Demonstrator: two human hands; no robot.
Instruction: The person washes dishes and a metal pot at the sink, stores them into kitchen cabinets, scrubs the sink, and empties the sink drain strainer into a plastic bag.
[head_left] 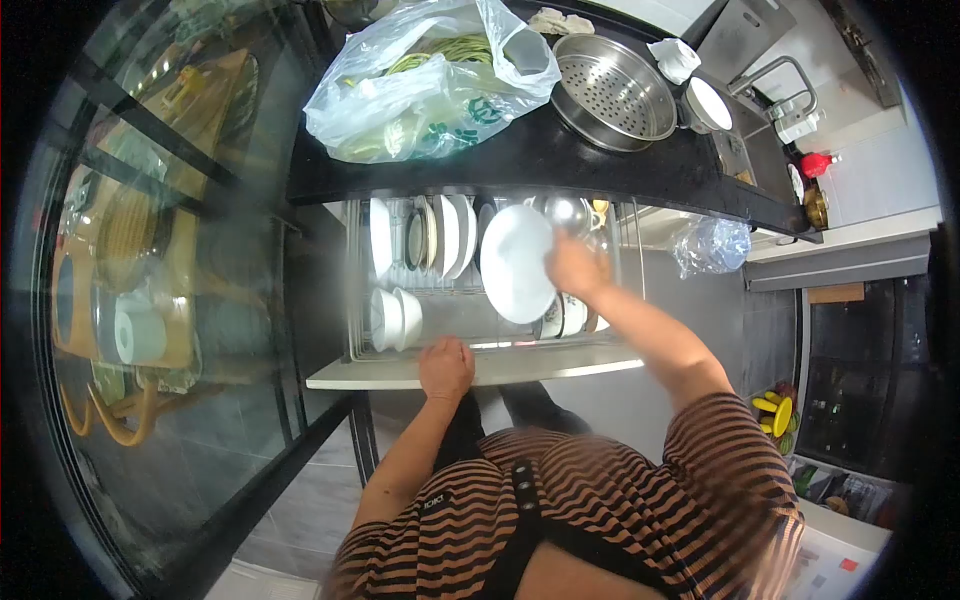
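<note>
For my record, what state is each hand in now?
Left hand: curled on the drawer front; whether gripping, cannot be told.
Right hand: holding the white plate.

Near the centre, we see a plain white plate (518, 265). Toward nine o'clock from it, our nearby bowls (393, 320) are white too, while toward ten, the row of plates (430, 235) mixes white with brownish and dark tones. Our drawer front (540, 372) is off-white, and our tabletop (400, 178) black. At twelve, we have a translucent whitish bag (400, 110) with green print, showing yellow-green vegetables (455, 50); at one, a silver steamer (612, 95). We spot bright red (817, 164) around two and a yellow stool-like object (780, 415) toward four. At six, our shirt (620, 470) carries wavy black-and-tan stripes.
</note>
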